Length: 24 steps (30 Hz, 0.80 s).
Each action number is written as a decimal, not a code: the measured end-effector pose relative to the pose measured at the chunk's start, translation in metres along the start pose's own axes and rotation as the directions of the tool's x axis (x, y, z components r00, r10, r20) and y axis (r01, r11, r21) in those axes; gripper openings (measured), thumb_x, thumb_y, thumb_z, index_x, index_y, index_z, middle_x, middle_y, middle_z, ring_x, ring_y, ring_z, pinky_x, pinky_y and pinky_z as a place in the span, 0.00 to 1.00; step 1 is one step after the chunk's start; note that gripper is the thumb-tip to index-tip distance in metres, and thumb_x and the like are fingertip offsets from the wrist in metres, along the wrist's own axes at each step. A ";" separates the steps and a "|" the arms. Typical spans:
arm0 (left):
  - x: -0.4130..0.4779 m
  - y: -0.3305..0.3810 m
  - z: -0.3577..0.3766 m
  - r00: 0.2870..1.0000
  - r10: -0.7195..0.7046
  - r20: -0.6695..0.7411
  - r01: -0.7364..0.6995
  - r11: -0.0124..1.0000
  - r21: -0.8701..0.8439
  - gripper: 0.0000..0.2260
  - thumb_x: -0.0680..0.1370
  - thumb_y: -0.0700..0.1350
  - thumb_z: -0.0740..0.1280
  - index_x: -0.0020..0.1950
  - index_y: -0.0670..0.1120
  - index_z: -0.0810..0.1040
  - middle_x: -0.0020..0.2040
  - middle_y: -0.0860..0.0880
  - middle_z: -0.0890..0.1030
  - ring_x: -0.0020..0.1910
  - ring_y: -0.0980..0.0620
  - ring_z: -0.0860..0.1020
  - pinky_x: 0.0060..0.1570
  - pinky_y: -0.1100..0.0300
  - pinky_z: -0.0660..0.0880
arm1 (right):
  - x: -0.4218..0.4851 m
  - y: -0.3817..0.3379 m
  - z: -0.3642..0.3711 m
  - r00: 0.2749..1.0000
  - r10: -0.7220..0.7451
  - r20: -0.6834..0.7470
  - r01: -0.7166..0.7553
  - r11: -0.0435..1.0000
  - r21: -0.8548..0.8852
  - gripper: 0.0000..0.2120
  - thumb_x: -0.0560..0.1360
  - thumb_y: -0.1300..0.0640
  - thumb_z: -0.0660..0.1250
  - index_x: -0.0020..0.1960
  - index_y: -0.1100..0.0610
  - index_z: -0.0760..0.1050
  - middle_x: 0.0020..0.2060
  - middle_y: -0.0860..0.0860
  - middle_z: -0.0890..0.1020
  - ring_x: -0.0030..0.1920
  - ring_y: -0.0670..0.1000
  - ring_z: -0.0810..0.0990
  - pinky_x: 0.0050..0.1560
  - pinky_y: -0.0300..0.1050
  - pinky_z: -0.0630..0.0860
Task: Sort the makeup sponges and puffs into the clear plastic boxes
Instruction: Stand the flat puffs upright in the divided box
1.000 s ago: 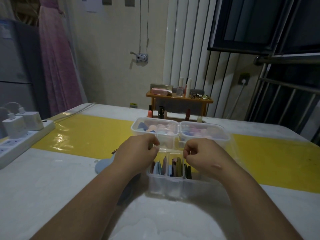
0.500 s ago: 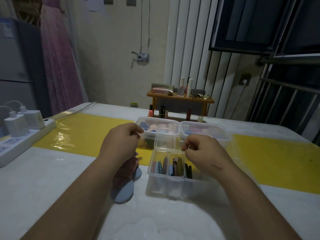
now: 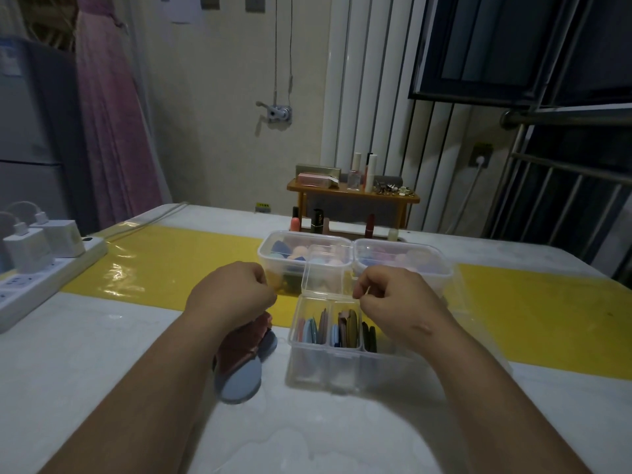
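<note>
The left hand [image 3: 236,295] and right hand [image 3: 393,302] are seen curled; whether anything is pinched cannot be told. Puffs [image 3: 239,381] are stacked on the tabletop [image 3: 85,354], just beside the divided box [image 3: 325,367].

Bare forearms, bare left hand [image 3: 236,295] and right hand [image 3: 400,302] with a small mark.

Dim room. Cream wall [image 3: 219,97] behind, a white ribbed radiator [image 3: 369,97] beside a dark window [image 3: 496,46] with metal bars [image 3: 564,117] below. A pink curtain [image 3: 113,131] and grey fridge [image 3: 30,131] stand left. A small wooden shelf [image 3: 352,197] sits at the far edge of the white surface [image 3: 68,354]; a yellow strip [image 3: 178,261] crosses it.
</note>
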<state>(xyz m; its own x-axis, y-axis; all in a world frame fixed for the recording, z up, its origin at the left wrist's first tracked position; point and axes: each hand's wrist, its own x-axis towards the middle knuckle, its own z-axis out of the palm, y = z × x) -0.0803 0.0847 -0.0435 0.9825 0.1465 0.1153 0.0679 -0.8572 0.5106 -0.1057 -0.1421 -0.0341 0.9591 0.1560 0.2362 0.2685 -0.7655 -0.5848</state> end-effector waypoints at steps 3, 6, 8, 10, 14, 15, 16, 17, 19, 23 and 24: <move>0.000 -0.002 0.004 0.994 0.027 0.107 -0.034 0.997 0.063 0.05 0.67 0.48 0.71 0.41 0.53 0.78 0.40 0.53 0.80 0.40 0.52 0.78 0.38 0.58 0.76 | 0.000 0.000 0.000 1.000 0.000 0.004 0.000 1.000 -0.004 0.08 0.76 0.59 0.65 0.46 0.47 0.78 0.41 0.45 0.79 0.42 0.46 0.77 0.41 0.41 0.75; 0.003 -0.005 0.010 0.992 0.101 0.078 -0.107 0.991 0.084 0.08 0.69 0.47 0.73 0.44 0.55 0.77 0.45 0.54 0.79 0.44 0.53 0.77 0.42 0.58 0.76 | 0.001 0.000 -0.001 1.000 -0.001 -0.002 0.001 1.000 0.001 0.08 0.75 0.59 0.65 0.45 0.47 0.78 0.40 0.46 0.79 0.41 0.46 0.77 0.41 0.42 0.75; 0.004 -0.004 0.013 0.990 0.139 -0.003 -0.138 0.987 0.086 0.07 0.71 0.45 0.73 0.44 0.54 0.77 0.44 0.53 0.79 0.44 0.52 0.77 0.40 0.59 0.73 | 0.001 0.000 0.000 1.000 -0.002 0.002 0.002 1.000 0.006 0.08 0.76 0.59 0.65 0.44 0.47 0.77 0.40 0.45 0.79 0.41 0.46 0.77 0.40 0.41 0.73; 0.006 -0.004 0.016 0.984 0.167 -0.064 -0.160 0.982 0.102 0.05 0.72 0.44 0.72 0.44 0.53 0.77 0.44 0.51 0.79 0.43 0.51 0.76 0.40 0.59 0.71 | 0.001 0.000 0.000 1.000 -0.004 0.003 0.004 1.000 0.008 0.08 0.76 0.59 0.65 0.44 0.46 0.77 0.39 0.45 0.78 0.40 0.46 0.76 0.39 0.40 0.72; 0.006 -0.004 0.018 0.970 0.198 -0.138 -0.186 0.978 0.093 0.06 0.75 0.41 0.69 0.47 0.52 0.79 0.44 0.50 0.77 0.43 0.49 0.75 0.39 0.60 0.69 | 0.001 0.000 0.001 1.000 -0.006 0.006 0.006 1.000 0.019 0.08 0.75 0.60 0.65 0.44 0.46 0.77 0.39 0.45 0.78 0.40 0.46 0.76 0.39 0.40 0.73; 0.006 -0.004 0.018 0.964 0.213 -0.160 -0.202 0.976 0.082 0.06 0.75 0.41 0.69 0.47 0.52 0.80 0.43 0.51 0.77 0.43 0.49 0.76 0.39 0.60 0.68 | 0.001 0.000 0.002 1.000 -0.005 0.006 0.004 1.000 0.022 0.08 0.76 0.60 0.65 0.44 0.46 0.77 0.39 0.46 0.78 0.40 0.46 0.76 0.39 0.40 0.73; 0.005 -0.003 0.018 0.955 0.231 -0.185 -0.222 0.973 0.070 0.06 0.75 0.41 0.69 0.47 0.52 0.80 0.43 0.51 0.77 0.44 0.49 0.76 0.39 0.60 0.68 | 0.001 0.000 0.002 1.000 -0.003 0.004 0.002 1.000 0.023 0.09 0.76 0.60 0.65 0.44 0.46 0.77 0.39 0.46 0.78 0.41 0.46 0.77 0.40 0.41 0.74; 0.004 0.000 0.019 0.945 0.249 -0.211 -0.242 0.969 0.058 0.06 0.75 0.41 0.69 0.47 0.52 0.81 0.43 0.52 0.79 0.44 0.49 0.77 0.40 0.60 0.70 | 0.001 0.000 0.002 1.000 -0.002 0.001 0.002 1.000 0.024 0.08 0.76 0.60 0.65 0.44 0.46 0.77 0.39 0.46 0.78 0.41 0.46 0.77 0.40 0.41 0.75; 0.003 0.003 0.019 0.925 0.283 -0.253 -0.275 0.959 0.067 0.05 0.76 0.44 0.69 0.47 0.54 0.81 0.44 0.53 0.82 0.45 0.49 0.77 0.45 0.56 0.74 | 0.001 0.000 0.003 1.000 -0.003 0.003 0.003 1.000 0.031 0.08 0.76 0.60 0.65 0.45 0.47 0.77 0.39 0.46 0.78 0.41 0.46 0.77 0.41 0.41 0.76; 0.002 0.005 0.021 0.919 0.308 -0.248 -0.287 0.951 0.115 0.05 0.76 0.45 0.70 0.44 0.56 0.81 0.43 0.54 0.83 0.46 0.50 0.78 0.52 0.53 0.74 | 0.001 0.000 0.002 1.000 -0.003 0.007 0.003 0.999 0.032 0.08 0.76 0.60 0.65 0.45 0.47 0.77 0.39 0.46 0.78 0.41 0.47 0.77 0.41 0.41 0.75; 0.002 0.005 0.021 0.921 0.306 -0.243 -0.291 0.952 0.096 0.05 0.75 0.45 0.70 0.44 0.55 0.81 0.43 0.54 0.82 0.45 0.50 0.78 0.50 0.54 0.75 | 0.001 0.000 0.002 1.000 -0.004 0.005 0.004 1.000 0.031 0.08 0.76 0.60 0.65 0.45 0.46 0.77 0.39 0.46 0.78 0.41 0.47 0.77 0.41 0.41 0.75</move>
<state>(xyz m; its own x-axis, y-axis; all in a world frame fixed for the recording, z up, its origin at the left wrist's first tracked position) -0.0744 0.0701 -0.0587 0.8832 -0.0078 0.4690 -0.2048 -0.9059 0.3706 -0.1046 -0.1407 -0.0359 0.9586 0.1621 0.2342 0.2745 -0.7452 -0.6077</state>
